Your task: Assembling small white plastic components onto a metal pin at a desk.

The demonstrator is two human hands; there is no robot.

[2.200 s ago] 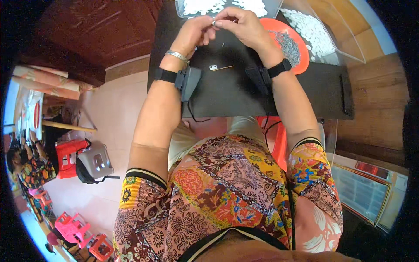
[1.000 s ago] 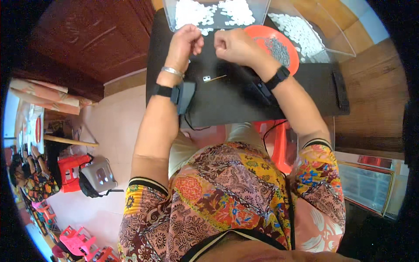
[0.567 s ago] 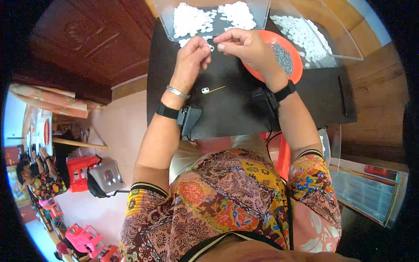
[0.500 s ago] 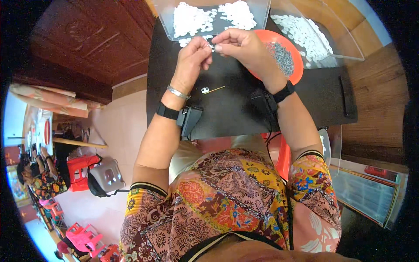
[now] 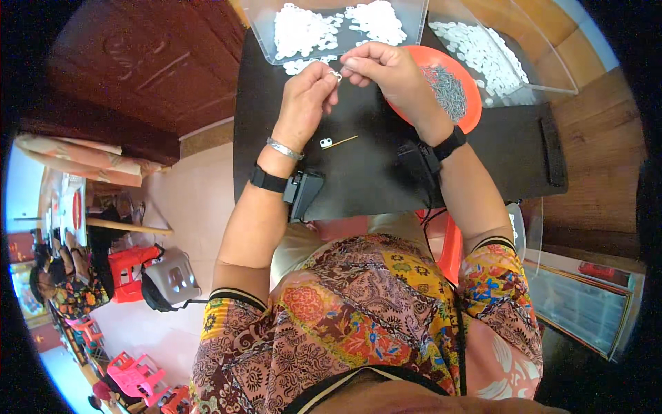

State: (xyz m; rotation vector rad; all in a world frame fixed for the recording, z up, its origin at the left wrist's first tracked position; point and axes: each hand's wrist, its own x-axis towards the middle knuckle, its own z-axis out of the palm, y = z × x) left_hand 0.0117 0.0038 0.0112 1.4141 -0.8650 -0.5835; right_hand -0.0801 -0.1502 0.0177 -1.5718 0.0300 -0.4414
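Thumb and forefinger of my left hand [image 5: 308, 98] pinch a small white plastic clip [image 5: 336, 76], its curved end showing past the fingertips. Just to the right, my right hand [image 5: 386, 72] is closed in a pinch, a little apart from the clip; whatever sits between those fingertips is too small to make out. Beneath my right forearm and hand lies an orange-red plate [image 5: 472, 110] heaped with grey metal nails [image 5: 447, 93]. Nearer to me on the dark table rest a small white two-holed piece [image 5: 326, 143] and a thin yellowish stick [image 5: 344, 141].
Beyond my hands stands a clear plastic bin [image 5: 338, 50] with two heaps of white clips [image 5: 300, 31]. Another clear container [image 5: 552, 91] at the far right has more white pieces [image 5: 479, 55]. A black strip [image 5: 552, 152] lies along the table's right edge.
My right hand has drawn slightly up and away from the left fingertips. The white clip in my left hand now shows more plainly.
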